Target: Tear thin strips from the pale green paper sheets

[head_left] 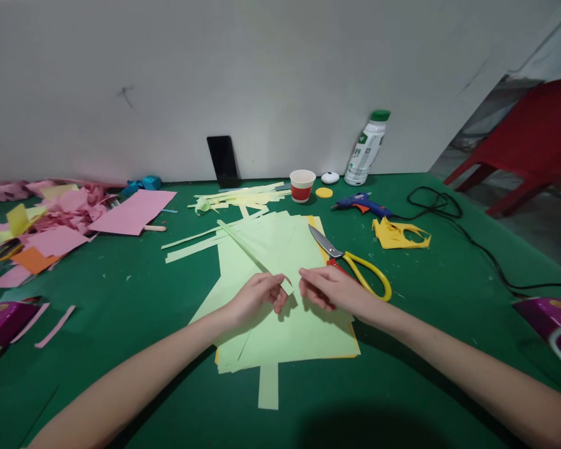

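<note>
My left hand [257, 298] pinches the near end of a narrow light green paper strip [245, 244], which slants away to the upper left. Just right of that end, my right hand [330, 288] has its fingers curled together, and I see nothing in them. Both hands are above a stack of light green paper sheets [271, 340], with yellow sheets showing at its edges. Scissors [369, 271] with yellow and red handles lie by my right hand, blades pointing away; my wrist partly covers them. Another green strip [268, 386] sticks out from the stack's near edge.
Behind the stack are loose strips [243, 198], a paper cup [302, 187], a phone [223, 161] and a bottle [367, 149]. A glue gun [362, 204] with a black cord and a yellow scrap [399, 236] lie right. Pink paper [133, 212] and scraps cover the left.
</note>
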Available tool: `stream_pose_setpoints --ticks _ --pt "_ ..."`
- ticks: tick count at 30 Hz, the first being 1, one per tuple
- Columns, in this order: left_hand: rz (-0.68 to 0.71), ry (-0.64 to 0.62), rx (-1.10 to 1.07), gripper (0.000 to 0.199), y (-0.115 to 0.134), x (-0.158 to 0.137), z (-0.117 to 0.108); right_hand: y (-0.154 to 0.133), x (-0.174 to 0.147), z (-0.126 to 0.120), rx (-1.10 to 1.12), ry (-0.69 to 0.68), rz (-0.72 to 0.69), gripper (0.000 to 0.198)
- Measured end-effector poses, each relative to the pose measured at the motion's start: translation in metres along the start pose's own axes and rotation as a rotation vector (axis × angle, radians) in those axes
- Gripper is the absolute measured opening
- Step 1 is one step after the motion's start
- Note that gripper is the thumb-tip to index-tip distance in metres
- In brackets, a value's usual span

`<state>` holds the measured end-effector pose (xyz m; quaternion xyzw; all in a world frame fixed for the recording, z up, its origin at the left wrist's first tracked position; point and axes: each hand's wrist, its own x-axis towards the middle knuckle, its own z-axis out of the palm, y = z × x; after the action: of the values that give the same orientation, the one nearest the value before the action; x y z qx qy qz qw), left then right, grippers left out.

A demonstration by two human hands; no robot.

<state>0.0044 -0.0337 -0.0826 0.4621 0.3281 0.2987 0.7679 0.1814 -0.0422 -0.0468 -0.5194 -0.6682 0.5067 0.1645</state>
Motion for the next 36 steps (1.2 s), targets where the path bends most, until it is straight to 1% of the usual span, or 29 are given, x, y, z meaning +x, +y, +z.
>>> stream_pose_setpoints --ticks 2,3,5,6,8,11,15,17,18,20,22,23,24,26,27,29,31,33,35,36 --pt "-0.003 0.018 -0.014 0.027 0.0 0.001 -0.002 0.005 -0.009 -0.014 -0.186 0.177 -0.006 0.028" --pt "-0.007 0.022 -0.021 0.025 0.0 0.001 -0.003 0.01 -0.013 -0.02 -0.279 0.262 0.0 0.023" --pt "-0.015 0.022 -0.036 0.023 0.0 0.001 -0.005 0.024 -0.018 -0.029 -0.438 0.385 0.038 0.03" --pt "-0.017 0.022 -0.045 0.021 0.0 0.001 -0.005 0.032 -0.019 -0.032 -0.499 0.413 0.057 0.035" --pt "-0.02 0.023 -0.062 0.018 0.0 0.001 -0.006 0.047 -0.018 -0.036 -0.575 0.42 0.086 0.041" --pt "-0.024 0.018 -0.082 0.015 0.001 0.002 -0.007 0.063 -0.009 -0.04 -0.61 0.392 0.119 0.044" --pt "-0.024 0.011 -0.113 0.011 0.002 0.002 -0.006 0.064 0.004 -0.049 -0.574 0.401 0.202 0.064" --pt "-0.026 0.008 -0.134 0.01 0.003 0.003 -0.007 0.059 0.007 -0.057 -0.513 0.407 0.249 0.066" --pt "-0.025 0.005 -0.146 0.01 0.003 0.003 -0.007 0.056 0.006 -0.061 -0.468 0.398 0.263 0.063" --pt "-0.014 0.004 -0.168 0.009 0.002 0.004 -0.008 0.049 0.003 -0.067 -0.346 0.346 0.26 0.048" --pt "0.007 0.004 -0.188 0.009 0.002 0.005 -0.01 0.044 -0.003 -0.068 -0.18 0.253 0.21 0.031" --pt "0.016 0.003 -0.196 0.01 0.002 0.006 -0.011 0.042 -0.006 -0.066 -0.085 0.212 0.17 0.027" --pt "0.021 0.002 -0.203 0.013 0.001 0.006 -0.012 0.04 -0.008 -0.062 0.01 0.184 0.128 0.027" --pt "0.015 -0.002 -0.212 0.017 0.001 0.008 -0.013 0.039 -0.013 -0.051 0.163 0.178 0.041 0.035" --pt "0.01 -0.002 -0.215 0.019 0.001 0.009 -0.014 0.039 -0.014 -0.045 0.225 0.169 0.016 0.037" --pt "0.01 0.008 -0.221 0.021 0.0 0.01 -0.015 0.039 -0.016 -0.032 0.393 0.111 0.009 0.037" --pt "0.027 0.03 -0.223 0.021 -0.001 0.011 -0.015 0.038 -0.018 -0.021 0.615 -0.002 0.029 0.04" --pt "0.058 0.062 -0.22 0.02 -0.003 0.012 -0.016 0.038 -0.02 -0.013 0.8 -0.136 0.031 0.053" --pt "0.101 0.115 -0.215 0.017 -0.004 0.012 -0.016 0.04 -0.021 -0.006 0.883 -0.262 0.001 0.065" --pt "0.128 0.149 -0.213 0.016 -0.005 0.012 -0.015 0.042 -0.022 -0.004 0.918 -0.322 -0.012 0.068"
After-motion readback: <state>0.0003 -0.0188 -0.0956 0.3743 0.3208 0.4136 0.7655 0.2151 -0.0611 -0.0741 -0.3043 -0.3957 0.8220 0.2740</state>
